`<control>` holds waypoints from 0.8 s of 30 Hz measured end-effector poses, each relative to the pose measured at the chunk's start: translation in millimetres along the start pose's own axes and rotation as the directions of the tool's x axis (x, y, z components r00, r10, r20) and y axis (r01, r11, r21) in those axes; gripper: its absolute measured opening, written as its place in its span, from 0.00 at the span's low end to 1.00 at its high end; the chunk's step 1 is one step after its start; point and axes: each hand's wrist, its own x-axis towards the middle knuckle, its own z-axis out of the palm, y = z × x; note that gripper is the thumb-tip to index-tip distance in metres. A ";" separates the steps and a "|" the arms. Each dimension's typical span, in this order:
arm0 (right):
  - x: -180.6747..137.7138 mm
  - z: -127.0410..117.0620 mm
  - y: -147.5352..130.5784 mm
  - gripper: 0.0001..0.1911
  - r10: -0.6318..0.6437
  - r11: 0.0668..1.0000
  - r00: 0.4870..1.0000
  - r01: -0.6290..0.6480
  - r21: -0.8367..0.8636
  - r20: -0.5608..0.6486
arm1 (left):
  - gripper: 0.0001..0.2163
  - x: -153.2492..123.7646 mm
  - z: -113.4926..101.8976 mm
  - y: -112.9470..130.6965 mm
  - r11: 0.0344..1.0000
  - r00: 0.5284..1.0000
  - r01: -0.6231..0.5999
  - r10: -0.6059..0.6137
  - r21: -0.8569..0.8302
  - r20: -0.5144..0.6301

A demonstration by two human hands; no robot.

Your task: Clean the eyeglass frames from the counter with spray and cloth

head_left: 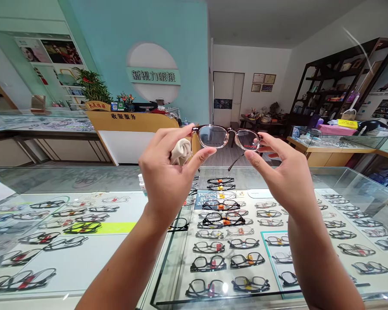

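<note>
A pair of eyeglasses [232, 130] with a dark upper rim and clear lower rims is held up above the glass counter. My left hand [170, 172] is closed on its left end, the thumb just below the left lens. Tucked in that same palm is a crumpled cream cloth [181, 151]. My right hand [283, 168] grips the right end by the hinge, its thumb under the right lens. Red lettering shows on the right lens. One temple hangs down between the hands; the other is mostly hidden behind my left hand.
Below my arms, a glass display case [177, 275] holds rows of eyeglasses [208, 262]. A small white bottle [142, 185] stands beyond my left wrist. Farther off are a cashier desk [129, 122], another display counter [330, 148] on the right and a dark shelf [336, 77].
</note>
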 end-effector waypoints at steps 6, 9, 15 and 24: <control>0.1 0.2 0.4 0.32 -0.013 1.000 1.000 0.013 -0.007 -0.009 | 0.21 0.2 -0.6 1.7 1.000 1.000 0.017 -0.017 0.016 0.010; 0.2 0.0 0.9 0.31 -0.030 1.000 0.999 0.030 -0.005 -0.009 | 0.21 0.0 -1.4 3.9 0.998 0.998 0.047 -0.049 0.048 0.025; 0.0 -0.3 0.7 0.30 -0.056 0.998 0.998 0.056 -0.008 -0.036 | 0.22 -0.8 -0.7 2.3 0.998 0.998 0.053 -0.054 0.032 0.033; -0.6 2.5 0.7 0.26 -0.151 0.989 0.977 0.148 -0.031 -0.150 | 0.22 1.5 -1.4 -3.7 0.998 0.996 0.052 -0.054 0.029 0.077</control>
